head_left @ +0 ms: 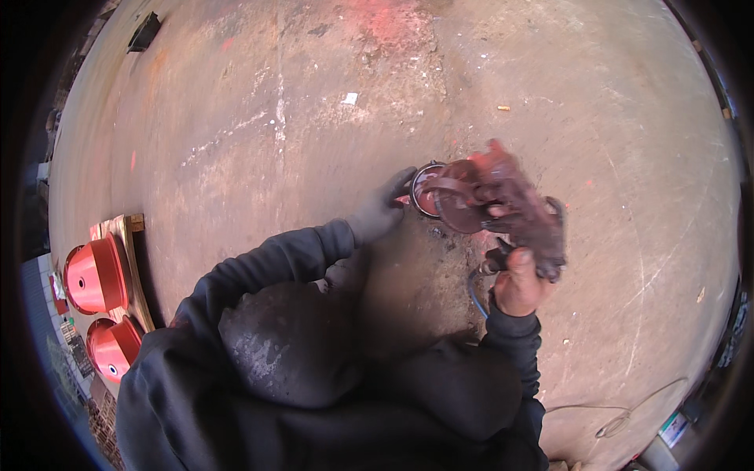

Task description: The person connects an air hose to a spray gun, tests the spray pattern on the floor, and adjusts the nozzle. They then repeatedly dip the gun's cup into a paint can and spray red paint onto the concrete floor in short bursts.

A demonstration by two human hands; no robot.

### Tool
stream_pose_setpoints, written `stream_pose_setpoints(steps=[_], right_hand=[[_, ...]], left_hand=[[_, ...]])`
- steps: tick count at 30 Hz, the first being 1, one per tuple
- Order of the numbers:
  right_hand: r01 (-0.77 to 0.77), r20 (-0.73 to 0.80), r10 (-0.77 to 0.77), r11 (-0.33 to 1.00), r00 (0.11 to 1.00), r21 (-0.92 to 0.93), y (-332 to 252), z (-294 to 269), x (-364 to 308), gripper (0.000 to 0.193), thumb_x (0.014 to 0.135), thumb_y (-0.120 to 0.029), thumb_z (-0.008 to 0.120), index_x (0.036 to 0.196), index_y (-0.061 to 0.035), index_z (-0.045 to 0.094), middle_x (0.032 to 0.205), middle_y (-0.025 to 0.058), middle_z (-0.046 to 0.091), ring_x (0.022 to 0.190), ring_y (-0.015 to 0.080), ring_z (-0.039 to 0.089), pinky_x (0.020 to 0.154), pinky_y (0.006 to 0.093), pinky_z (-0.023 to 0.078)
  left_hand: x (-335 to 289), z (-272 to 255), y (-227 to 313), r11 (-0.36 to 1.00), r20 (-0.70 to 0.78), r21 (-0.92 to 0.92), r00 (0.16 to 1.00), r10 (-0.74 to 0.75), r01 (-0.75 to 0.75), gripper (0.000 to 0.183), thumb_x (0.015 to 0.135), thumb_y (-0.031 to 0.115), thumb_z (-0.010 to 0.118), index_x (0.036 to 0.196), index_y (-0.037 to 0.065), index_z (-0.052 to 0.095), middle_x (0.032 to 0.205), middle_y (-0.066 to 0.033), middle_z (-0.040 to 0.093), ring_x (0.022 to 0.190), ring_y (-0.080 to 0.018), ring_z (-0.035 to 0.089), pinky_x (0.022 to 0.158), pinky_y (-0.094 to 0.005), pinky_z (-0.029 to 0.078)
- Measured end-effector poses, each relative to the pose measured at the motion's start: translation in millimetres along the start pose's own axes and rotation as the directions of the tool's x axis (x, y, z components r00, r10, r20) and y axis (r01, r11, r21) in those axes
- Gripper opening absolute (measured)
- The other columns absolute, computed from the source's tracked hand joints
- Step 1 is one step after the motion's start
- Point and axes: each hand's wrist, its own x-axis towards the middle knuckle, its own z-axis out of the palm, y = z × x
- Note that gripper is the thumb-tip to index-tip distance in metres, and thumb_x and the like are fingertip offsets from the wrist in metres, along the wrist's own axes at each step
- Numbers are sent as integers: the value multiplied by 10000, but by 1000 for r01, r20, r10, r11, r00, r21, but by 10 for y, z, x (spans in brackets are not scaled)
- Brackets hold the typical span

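My left hand, dark and greyish, rests with its fingers curved against the side of a round paint pot that has red paint inside. In my right hand is a spray gun thickly coated in dried reddish-brown paint, gripped near its lower end. Its round lid-like part tilts over the pot's right side and partly covers the opening. A blue hose runs down from beside the gun's grip. The gun is blurred, so its finer parts cannot be made out.
Two orange-red tub-shaped castings sit on a wooden pallet at the left. A black container lies far left. A thin hose coils on the stained concrete floor at the lower right. My bent knees are close below my hands.
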Motion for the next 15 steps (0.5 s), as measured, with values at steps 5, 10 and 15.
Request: stream_pose_setpoints(steps=[5,10,15], right_hand=[[113,-83,-106,990,991,82,-147,-201,141,706,1046,-382,698,1546,37,428,1355,254,661,1232,346,687,1022,431,579],[152,-140,-129,974,982,169,-157,-492,249,618,1077,-361,656,1500,52,476,1332,252,664,1198,312,668,1094,437,505],[137,-270,-96,981,958,136,-159,-800,360,599,1074,-388,655,1481,27,512,1324,225,677,1053,234,652,1015,385,506]], left_hand=[[-32,-36,56,991,2,-4,991,-135,135,837,927,-146,477,1699,135,313,1618,-105,512,1471,-213,495,1179,-366,441],[-57,-121,190,981,-23,-79,983,-181,178,860,909,-155,501,1700,122,308,1671,-111,450,1502,-273,483,1165,-387,462],[-33,-256,283,976,-180,-86,960,-214,202,662,959,-72,609,1595,35,459,1461,-116,611,1321,-242,620,1062,-357,535]])
